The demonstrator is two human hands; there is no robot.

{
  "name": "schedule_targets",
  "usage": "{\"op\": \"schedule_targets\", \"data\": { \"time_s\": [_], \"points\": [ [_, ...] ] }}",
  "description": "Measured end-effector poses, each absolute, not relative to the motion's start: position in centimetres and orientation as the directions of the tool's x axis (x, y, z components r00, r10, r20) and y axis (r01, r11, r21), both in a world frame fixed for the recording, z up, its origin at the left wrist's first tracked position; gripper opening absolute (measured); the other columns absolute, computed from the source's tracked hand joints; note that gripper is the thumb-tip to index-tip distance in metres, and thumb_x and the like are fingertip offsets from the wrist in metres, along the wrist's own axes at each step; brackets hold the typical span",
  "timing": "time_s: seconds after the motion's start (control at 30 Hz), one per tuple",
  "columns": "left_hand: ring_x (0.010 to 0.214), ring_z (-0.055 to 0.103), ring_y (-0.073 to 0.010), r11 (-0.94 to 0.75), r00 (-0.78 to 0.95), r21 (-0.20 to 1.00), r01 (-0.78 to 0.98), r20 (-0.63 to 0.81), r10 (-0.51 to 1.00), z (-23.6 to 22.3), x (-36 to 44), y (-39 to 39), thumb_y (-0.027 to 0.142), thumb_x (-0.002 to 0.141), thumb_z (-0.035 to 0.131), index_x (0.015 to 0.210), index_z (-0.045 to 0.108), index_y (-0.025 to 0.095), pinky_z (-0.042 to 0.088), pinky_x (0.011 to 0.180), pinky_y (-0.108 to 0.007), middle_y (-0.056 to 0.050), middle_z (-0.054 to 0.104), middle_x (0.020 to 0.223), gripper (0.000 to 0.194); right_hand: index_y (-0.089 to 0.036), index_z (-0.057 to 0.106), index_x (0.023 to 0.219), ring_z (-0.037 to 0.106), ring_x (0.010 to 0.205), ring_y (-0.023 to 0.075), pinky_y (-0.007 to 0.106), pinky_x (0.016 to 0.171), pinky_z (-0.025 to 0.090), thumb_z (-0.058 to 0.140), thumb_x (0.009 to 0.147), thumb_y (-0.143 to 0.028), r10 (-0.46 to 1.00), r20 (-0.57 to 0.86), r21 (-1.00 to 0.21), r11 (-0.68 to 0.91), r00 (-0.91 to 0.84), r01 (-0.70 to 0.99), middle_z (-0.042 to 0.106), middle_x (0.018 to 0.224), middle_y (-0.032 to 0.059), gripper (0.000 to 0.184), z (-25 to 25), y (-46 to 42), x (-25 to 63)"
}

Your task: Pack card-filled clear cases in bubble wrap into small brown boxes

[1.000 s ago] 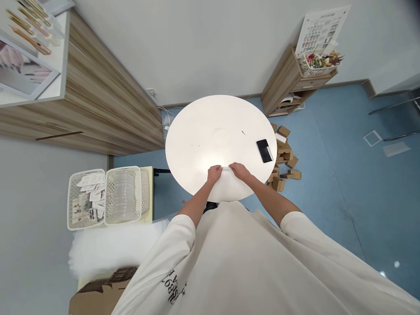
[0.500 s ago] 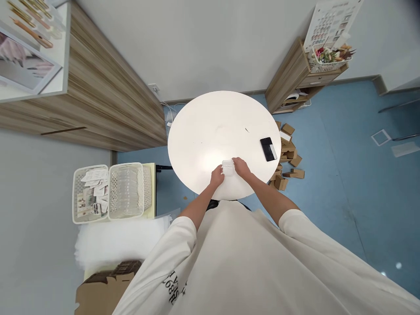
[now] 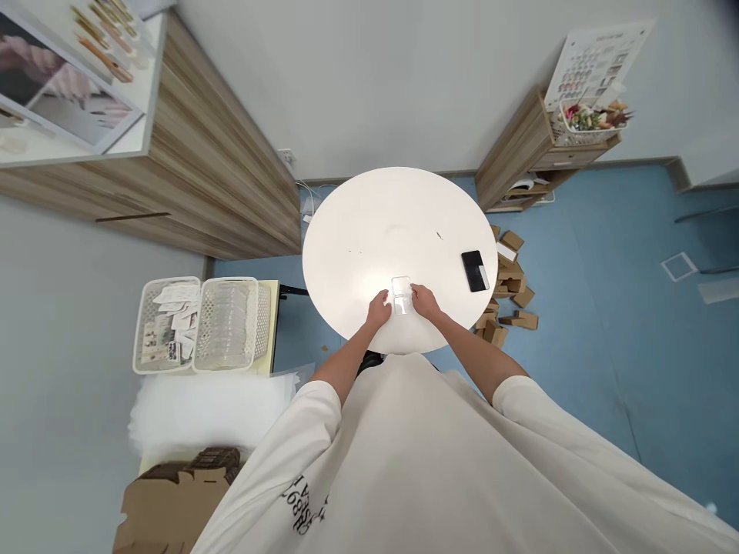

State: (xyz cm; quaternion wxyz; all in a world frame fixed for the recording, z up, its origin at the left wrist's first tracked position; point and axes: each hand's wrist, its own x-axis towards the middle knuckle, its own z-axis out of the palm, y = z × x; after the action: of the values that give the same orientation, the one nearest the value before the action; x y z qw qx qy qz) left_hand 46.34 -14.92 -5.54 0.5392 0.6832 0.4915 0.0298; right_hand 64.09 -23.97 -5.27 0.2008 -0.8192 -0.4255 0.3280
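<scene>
A small clear plastic box (image 3: 401, 286) lies unfolded on the round white table (image 3: 358, 223), its two halves one beyond the other. At its left edge is my left hand (image 3: 379, 309), fingers a little apart and close beside the plastic; whether they touch it is hard to see. My right hand (image 3: 426, 302) holds the right edge of the box between thumb and fingers. A black phone (image 3: 474, 271) rests on the table to the right of that hand.
Left of the table stand a white basket of clear plastic boxes (image 3: 225, 327) and a basket of cards (image 3: 167, 327). Below them are a stack of white translucent sheets (image 3: 213, 412) and brown cardboard (image 3: 167, 508). Small cardboard boxes (image 3: 511, 277) lie on the floor at right.
The clear box has opened out into two halves, where before it was a single small shape between my hands. My left hand has eased slightly away from it. The view has shifted a little.
</scene>
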Motion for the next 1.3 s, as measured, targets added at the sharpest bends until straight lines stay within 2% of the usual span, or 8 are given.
{"op": "schedule_targets", "data": {
  "time_s": [0.1, 0.37, 0.67, 1.0, 1.13, 1.3],
  "points": [
    [0.128, 0.059, -0.0235, 0.049, 0.471, 0.777, 0.628, -0.429, 0.770, -4.5, 44.9, -14.0, 0.012, 0.091, 0.054, 0.136, 0.056, 0.018, 0.047, 0.107, -0.039, -0.013, 0.062, 0.139, 0.045, -0.021, 0.062, 0.131, 0.061, 0.116, 0.0216, 0.034, 0.097, 0.049, 0.041, 0.098, -0.015, 0.864, -0.349, -0.633, -0.503, 0.364, 0.588, 0.065, 0.130, 0.0097, 0.040, -5.0, -22.3, 63.8],
    [0.124, 0.061, -0.0227, 0.078, 0.268, 0.789, 0.609, -0.298, 0.916, -1.5, 36.8, -11.2, 0.015, 0.095, 0.052, 0.129, 0.062, 0.019, 0.049, 0.105, -0.038, -0.011, 0.064, 0.136, 0.036, -0.022, 0.065, 0.128, 0.062, 0.118, 0.0189, 0.034, 0.100, 0.049, 0.041, 0.099, -0.015, 0.965, -0.249, -0.698, -0.238, 0.083, 0.676, 0.065, 0.133, 0.0078, 0.039, -1.8, -15.3, 57.6],
    [0.121, 0.063, -0.0255, 0.075, 0.129, 0.818, 0.570, -0.179, 0.975, 0.9, 24.1, -8.0, 0.023, 0.097, 0.053, 0.127, 0.064, 0.020, 0.051, 0.104, -0.041, -0.011, 0.066, 0.132, 0.033, -0.020, 0.067, 0.126, 0.064, 0.114, 0.0192, 0.033, 0.102, 0.048, 0.043, 0.098, -0.015, 0.981, -0.140, -0.745, -0.013, -0.137, 0.667, 0.066, 0.130, 0.0076, 0.037, 1.3, -8.4, 43.9],
    [0.106, 0.069, -0.0224, 0.063, -0.086, 0.813, 0.579, -0.015, 0.996, 0.8, 6.1, -1.3, 0.018, 0.091, 0.051, 0.114, 0.070, 0.019, 0.052, 0.101, -0.039, -0.009, 0.073, 0.115, 0.030, -0.020, 0.071, 0.121, 0.066, 0.105, 0.0189, 0.034, 0.101, 0.048, 0.048, 0.095, -0.012, 0.951, -0.059, -0.751, 0.157, -0.302, 0.642, 0.069, 0.122, 0.0080, 0.035, 2.5, -1.8, 26.9],
    [0.108, 0.067, -0.0242, 0.135, -0.169, 0.765, 0.629, -0.035, 0.985, 0.6, -0.4, 1.3, 0.019, 0.091, 0.050, 0.118, 0.068, 0.018, 0.050, 0.101, -0.039, -0.010, 0.072, 0.117, 0.033, -0.020, 0.070, 0.121, 0.065, 0.103, 0.0185, 0.035, 0.099, 0.048, 0.047, 0.095, -0.012, 0.936, -0.063, -0.764, 0.177, -0.345, 0.621, 0.068, 0.123, 0.0084, 0.036, 2.9, 0.2, 22.2],
    [0.118, 0.060, -0.0305, 0.185, -0.145, 0.587, 0.788, -0.115, 0.983, -0.4, -6.6, 3.9, 0.021, 0.090, 0.052, 0.122, 0.066, 0.019, 0.045, 0.103, -0.043, -0.013, 0.069, 0.123, 0.035, -0.020, 0.069, 0.121, 0.064, 0.105, 0.0198, 0.037, 0.099, 0.048, 0.046, 0.096, -0.012, 0.916, -0.062, -0.760, 0.214, -0.395, 0.614, 0.068, 0.119, 0.0091, 0.035, 2.7, 2.3, 17.9]
  ]
}}
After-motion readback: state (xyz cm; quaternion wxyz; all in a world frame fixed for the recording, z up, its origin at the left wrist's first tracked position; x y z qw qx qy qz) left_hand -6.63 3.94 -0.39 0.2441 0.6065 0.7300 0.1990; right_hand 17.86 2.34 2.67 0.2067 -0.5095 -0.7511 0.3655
